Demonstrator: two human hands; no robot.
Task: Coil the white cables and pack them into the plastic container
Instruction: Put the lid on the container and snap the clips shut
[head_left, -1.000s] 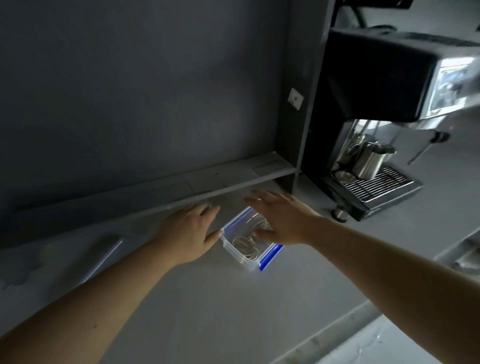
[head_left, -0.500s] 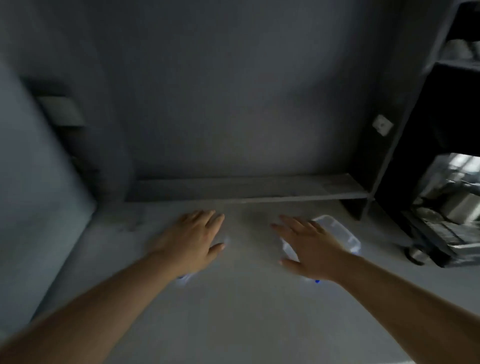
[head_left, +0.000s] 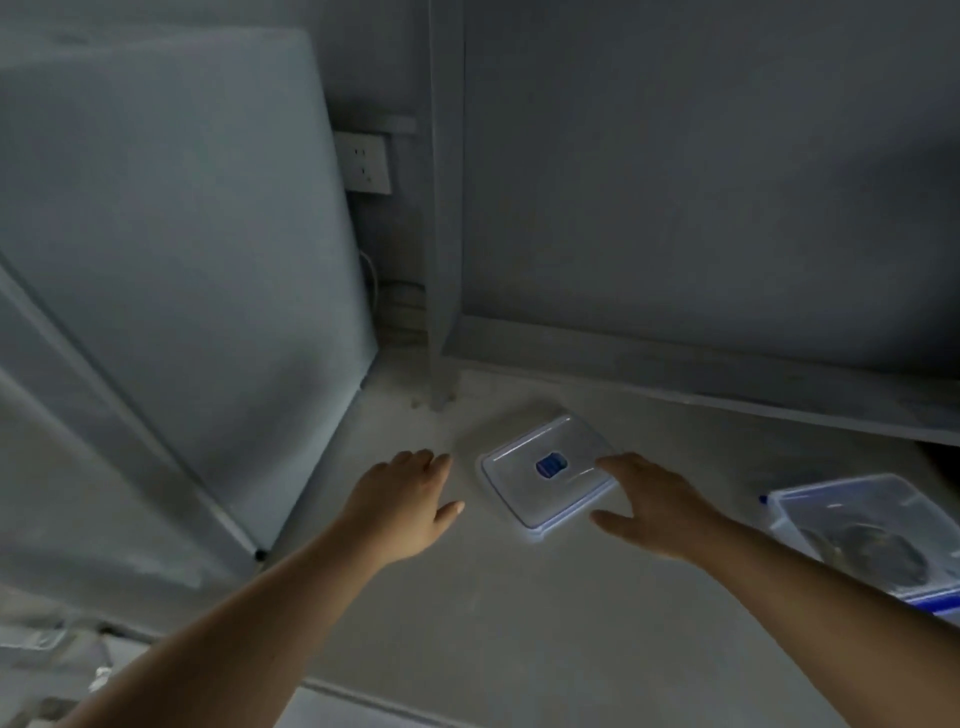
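Observation:
A clear plastic lid (head_left: 540, 470) with a blue label in its middle lies flat on the pale counter (head_left: 519, 613). My right hand (head_left: 654, 506) hovers at the lid's right edge, fingers spread, fingertips over its corner. My left hand (head_left: 402, 501) is open just left of the lid, apart from it and holding nothing. At the far right stands the clear plastic container (head_left: 852, 493) with blue clips. Coiled cables (head_left: 872, 551) lie inside it, partly hidden by my right forearm.
A large grey appliance (head_left: 171, 249) stands at the left. A wall socket (head_left: 363, 161) sits behind it. A grey shelf ledge (head_left: 701, 369) runs along the back wall above the counter. A post (head_left: 444, 208) stands behind the lid.
The view has swung left. The coffee machine has left the frame and the container now sits far right. Both hands have shifted from the container to either side of the lid.

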